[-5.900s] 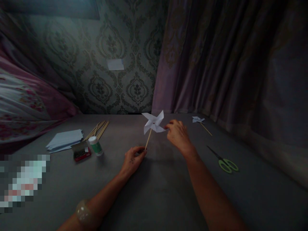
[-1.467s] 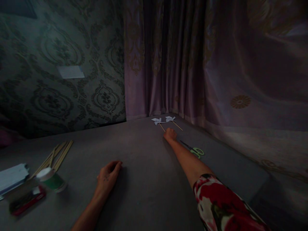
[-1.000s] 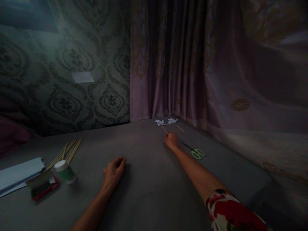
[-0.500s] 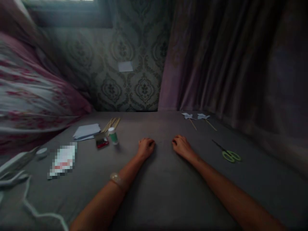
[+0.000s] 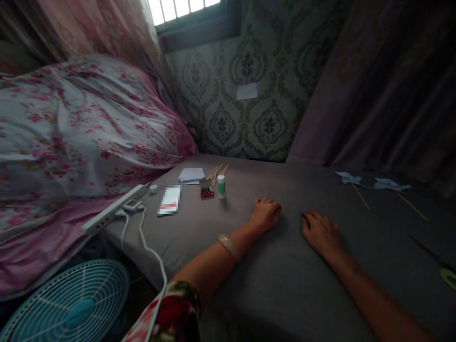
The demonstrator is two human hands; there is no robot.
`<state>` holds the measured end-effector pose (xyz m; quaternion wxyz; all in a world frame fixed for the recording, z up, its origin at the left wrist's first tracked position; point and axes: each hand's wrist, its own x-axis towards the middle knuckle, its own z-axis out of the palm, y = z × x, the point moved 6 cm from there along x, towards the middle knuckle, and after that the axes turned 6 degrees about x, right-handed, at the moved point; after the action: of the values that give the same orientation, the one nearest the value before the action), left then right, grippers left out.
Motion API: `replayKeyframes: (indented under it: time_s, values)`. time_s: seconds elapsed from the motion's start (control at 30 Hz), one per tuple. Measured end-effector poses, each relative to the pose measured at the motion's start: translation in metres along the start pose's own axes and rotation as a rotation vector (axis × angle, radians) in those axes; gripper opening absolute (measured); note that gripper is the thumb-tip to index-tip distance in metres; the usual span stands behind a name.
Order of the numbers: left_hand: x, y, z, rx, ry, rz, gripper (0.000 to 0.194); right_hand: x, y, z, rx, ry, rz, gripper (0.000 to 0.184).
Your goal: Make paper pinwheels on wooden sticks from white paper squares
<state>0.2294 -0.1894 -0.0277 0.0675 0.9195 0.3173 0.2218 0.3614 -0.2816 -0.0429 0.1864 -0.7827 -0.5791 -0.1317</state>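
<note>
My left hand (image 5: 266,213), with a pale bangle (image 5: 229,247) further up that arm, rests on the grey cloth surface. Its fingers are curled in and nothing shows in them. My right hand (image 5: 322,230) lies a short way to the right, fingers loosely bent and slightly apart, holding nothing visible. The two hands do not touch. Nearest my left hand stands a white and green bottle (image 5: 221,187). Beside it is an open red box (image 5: 206,191) with small dark contents. Two paper pinwheels (image 5: 352,180) on sticks lie beyond my right hand.
Behind the bottle are wooden sticks (image 5: 218,173) and a paper stack (image 5: 191,175). Further left lie a blurred-out packet (image 5: 170,200), a small white lid (image 5: 153,189) and a power strip (image 5: 114,209) with cables. Scissors (image 5: 447,278) reach the right edge. A blue fan (image 5: 80,311) stands below left.
The view has swung left, so everything sits further right; the fan and the window bars now show. Both hands stay resting on the cloth, and the objects keep their places.
</note>
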Motion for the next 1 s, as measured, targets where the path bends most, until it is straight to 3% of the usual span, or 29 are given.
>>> replayKeyframes:
  time_s: [0.17, 0.3, 0.4, 0.5, 0.67, 0.73, 0.8, 0.9, 1.0]
  values:
    - [0.006, -0.001, -0.020, -0.071, 0.062, 0.014, 0.039, -0.002, -0.003, 0.000, -0.021, 0.009, -0.010, 0.035]
    - [0.006, -0.005, -0.075, -0.113, 0.284, 0.012, 0.040, -0.003, 0.001, 0.003, -0.022, 0.032, -0.014, 0.034]
    - [0.004, -0.023, -0.118, -0.189, 0.491, -0.010, 0.037, -0.003, 0.003, 0.005, -0.006, 0.059, -0.038, 0.036]
    - [0.000, -0.062, -0.148, -0.279, 0.660, -0.086, 0.035, -0.003, 0.003, 0.006, 0.003, 0.062, -0.040, 0.037]
    - [-0.013, -0.159, -0.173, -0.383, 0.767, -0.367, 0.033, -0.004, -0.002, 0.002, -0.008, 0.043, -0.015, 0.037]
    - [-0.024, -0.202, -0.181, -0.298, 0.772, -0.557, 0.033, -0.004, -0.004, 0.000, -0.013, 0.041, -0.013, 0.036]
    - [-0.038, -0.239, -0.187, -0.146, 0.699, -0.737, 0.031, -0.005, -0.004, -0.001, -0.017, 0.039, -0.009, 0.036]
    - [-0.057, -0.275, -0.193, -0.081, 0.654, -0.824, 0.029, -0.004, -0.003, -0.001, -0.013, 0.047, -0.004, 0.036]
    - [-0.065, -0.294, -0.192, -0.056, 0.564, -0.843, 0.026, -0.004, -0.002, 0.000, -0.007, 0.052, -0.013, 0.037]
